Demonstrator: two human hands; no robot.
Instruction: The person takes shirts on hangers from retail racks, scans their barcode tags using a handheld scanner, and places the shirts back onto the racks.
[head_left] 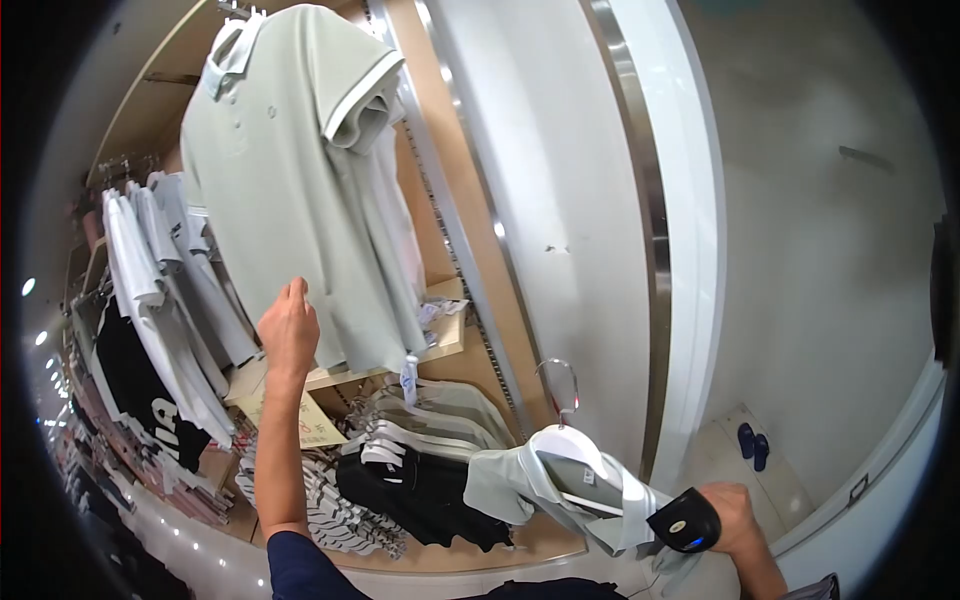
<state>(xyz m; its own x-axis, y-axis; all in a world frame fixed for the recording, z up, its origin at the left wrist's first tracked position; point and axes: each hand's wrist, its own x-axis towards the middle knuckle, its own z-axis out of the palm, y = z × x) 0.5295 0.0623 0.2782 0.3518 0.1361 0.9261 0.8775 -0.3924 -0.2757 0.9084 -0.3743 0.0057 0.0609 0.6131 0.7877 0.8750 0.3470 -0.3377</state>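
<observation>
My left hand (289,328) is raised in front of a pale sage polo shirt (270,190) that hangs high on the rack. Its fingers are closed, and I cannot tell whether they pinch the cloth. My right hand (738,515), low on the right, is closed around a black handheld device (686,522) with an oval badge and a blue light. Just left of the device is a second sage polo shirt (530,478) on a white hanger (572,446). The hanger's metal hook points up, and the device overlaps the shirt's edge.
White and black shirts (165,300) hang at the left. Below the shelf (450,315) are a price sign (292,420), black shirts (425,500) and striped garments (345,510). A pale wall panel (560,190) rises behind. Dark slippers (753,447) lie on the floor at right.
</observation>
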